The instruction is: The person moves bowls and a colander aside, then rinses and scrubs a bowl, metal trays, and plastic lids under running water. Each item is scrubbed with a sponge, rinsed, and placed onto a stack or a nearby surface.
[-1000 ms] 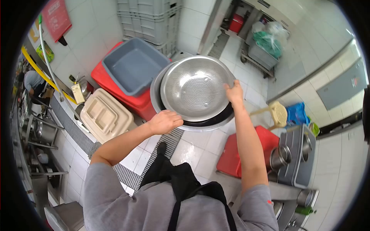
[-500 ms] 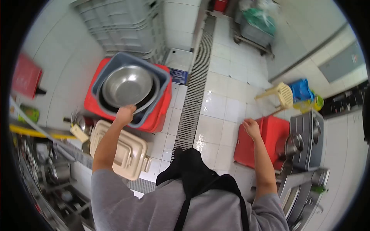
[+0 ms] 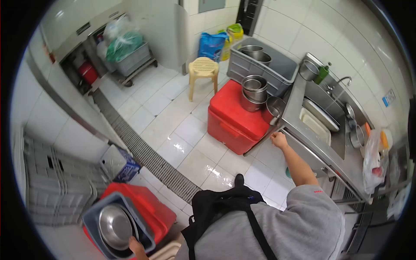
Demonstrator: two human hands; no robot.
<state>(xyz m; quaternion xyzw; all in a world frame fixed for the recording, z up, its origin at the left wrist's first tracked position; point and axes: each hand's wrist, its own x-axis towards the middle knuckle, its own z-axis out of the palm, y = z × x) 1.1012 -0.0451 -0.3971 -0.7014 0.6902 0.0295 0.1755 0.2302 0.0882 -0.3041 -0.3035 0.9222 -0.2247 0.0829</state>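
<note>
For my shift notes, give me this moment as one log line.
bowl: in gray tub | tub: on red bin | left hand: at bowl's rim | right hand: near counter

Bowls (image 3: 115, 226) lie in the tub (image 3: 94, 241).

Two red boxes (image 3: 236, 112) are spotted, and one stool (image 3: 203, 66), one faucet (image 3: 340, 85), one green bottle (image 3: 322, 74) are counted!

The red box (image 3: 234, 113) and stool (image 3: 203, 66) interrupt the open floor (image 3: 189, 129).
</note>
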